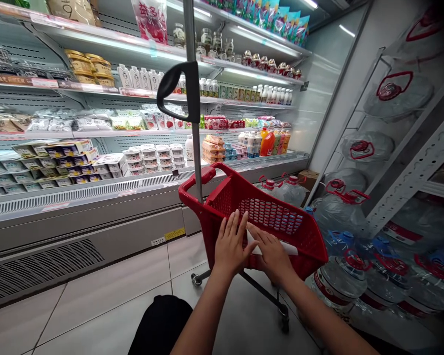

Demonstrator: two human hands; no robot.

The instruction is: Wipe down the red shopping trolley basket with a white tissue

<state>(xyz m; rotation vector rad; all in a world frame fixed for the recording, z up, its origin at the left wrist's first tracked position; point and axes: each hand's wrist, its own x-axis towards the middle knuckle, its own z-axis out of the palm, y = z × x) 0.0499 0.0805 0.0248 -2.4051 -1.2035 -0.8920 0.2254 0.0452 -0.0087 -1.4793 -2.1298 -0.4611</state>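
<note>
A red plastic shopping cart (313,241) with perforated sides stands before me on dark legs with casters. My left hand (230,246) lies flat over its near side, fingers stretched out and slightly apart. Beside it, my right hand (276,254) also has its fingers extended, pointing up and left, near the left thumb. Partly covered by the hands is a white label or sheet (290,248) on the cart's near wall. Neither hand grips anything. Whether the palms press on the cart, I cannot tell. A grey pole (197,162) with a black handle (192,93) rises at the cart's left end.
Behind the cart runs an open refrigerated display (133,195) stocked with yogurt cups (148,157), boxes and bottles. Large water jugs (336,278) crowd the floor and rack on the right. Pale floor tiles (96,310) extend to the left. My dark-clothed knee (163,323) shows below.
</note>
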